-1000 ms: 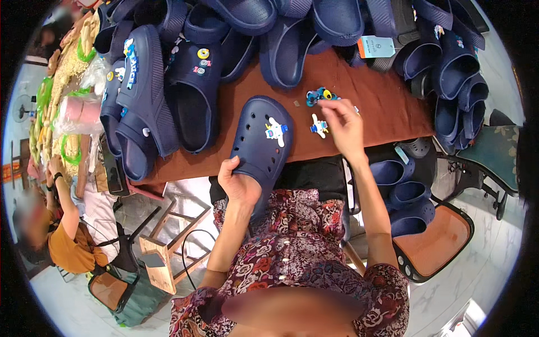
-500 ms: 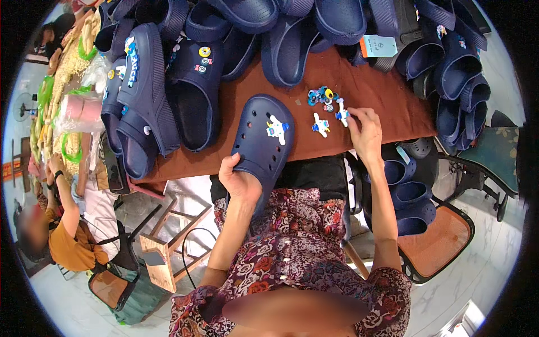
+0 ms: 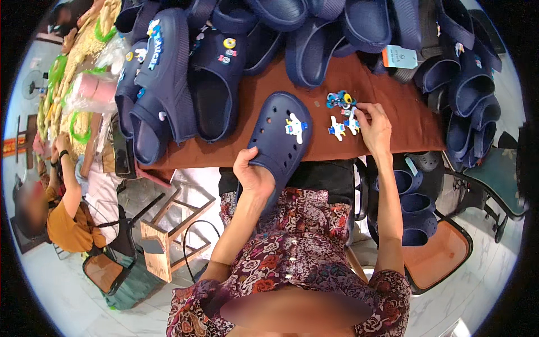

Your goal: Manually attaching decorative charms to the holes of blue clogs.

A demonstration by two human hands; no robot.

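Clogs [image 3: 168,84] in navy crowd the far side of a brown table [image 3: 393,121], with more stacked on an orange chair [image 3: 438,258] at the right. The left hand [image 3: 254,178] grips the heel of one navy clog [image 3: 281,137] bearing a white charm [image 3: 295,127]. The right hand [image 3: 375,130] curls, fingertips touching loose charms [image 3: 342,115] beside the clog. A wooden stool [image 3: 163,241] stands on the pale floor.

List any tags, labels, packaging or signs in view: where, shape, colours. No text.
Hang tag: far side of the brown table, among the navy clogs; pale blue rectangle with an orange edge.
Clear plastic bag: left of the table, holding something pink.
Wall sign: far left rim, orange-red strip.
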